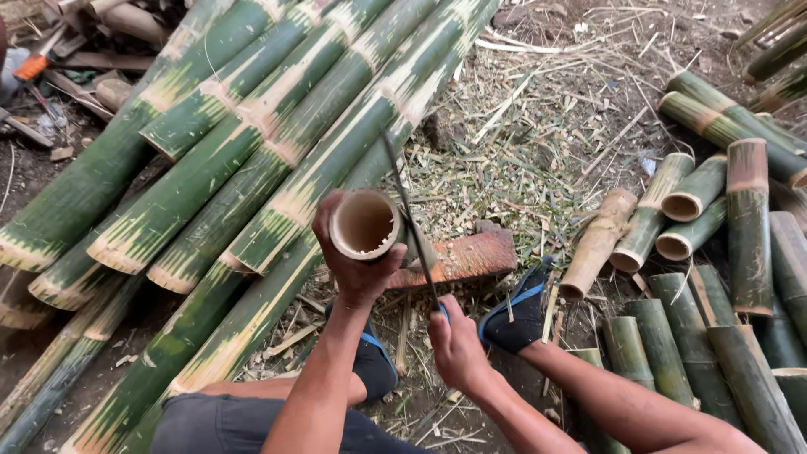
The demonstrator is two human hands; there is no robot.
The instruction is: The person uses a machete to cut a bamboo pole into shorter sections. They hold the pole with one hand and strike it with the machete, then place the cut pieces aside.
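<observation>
My left hand (353,273) grips a short hollow bamboo section (365,224), held upright with its open end facing the camera. My right hand (456,346) is closed on the handle of a long thin blade (409,220), which rises edge-on just right of the section's rim. Under the section lies a flat reddish wooden block (462,257) on the ground. My feet in dark shoes with blue trim (519,313) rest on either side of it.
Long green bamboo poles (252,151) lie stacked at the left and centre. Several short cut bamboo sections (714,252) are piled at the right. Green shavings and splinters (521,160) cover the dirt beyond. Wood scraps and an orange-handled tool (34,65) sit top left.
</observation>
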